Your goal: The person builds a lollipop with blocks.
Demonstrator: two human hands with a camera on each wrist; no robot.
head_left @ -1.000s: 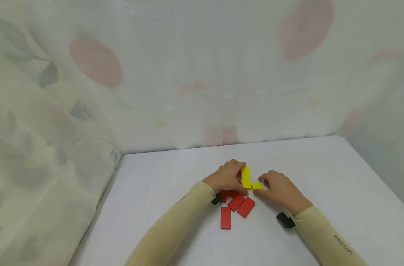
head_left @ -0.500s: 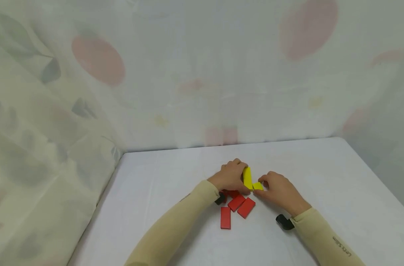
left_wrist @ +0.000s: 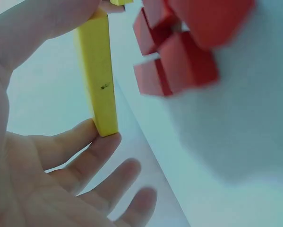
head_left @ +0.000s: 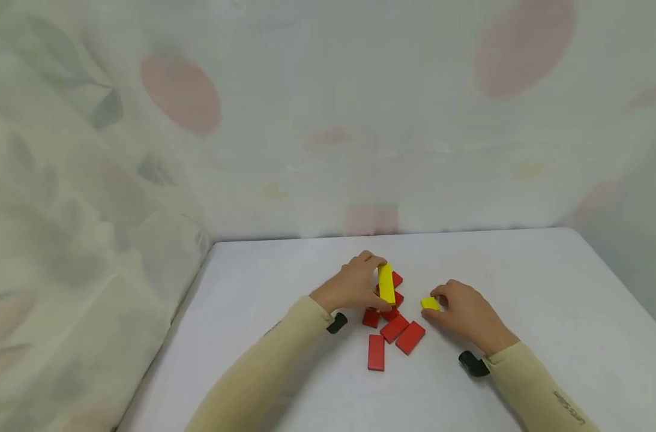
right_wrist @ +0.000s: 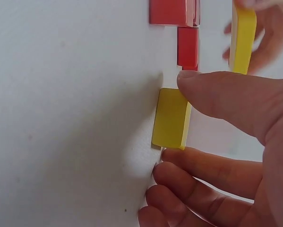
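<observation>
- Left hand (head_left: 355, 287) pinched a long yellow block (head_left: 386, 283) by its ends, lifted above red blocks (head_left: 395, 328) on the bench (head_left: 522, 282).
- Right hand (head_left: 465, 312) pinched a short yellow block (head_left: 429, 303) between thumb and fingers (right_wrist: 198, 175), low beside the reds.

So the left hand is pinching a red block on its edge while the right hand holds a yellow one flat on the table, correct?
Not quite: the block in the left hand is yellow, not red, as the left wrist view shows; the red blocks lie on the table. The rest holds: the right hand holds the other yellow block flat on the table.
</observation>
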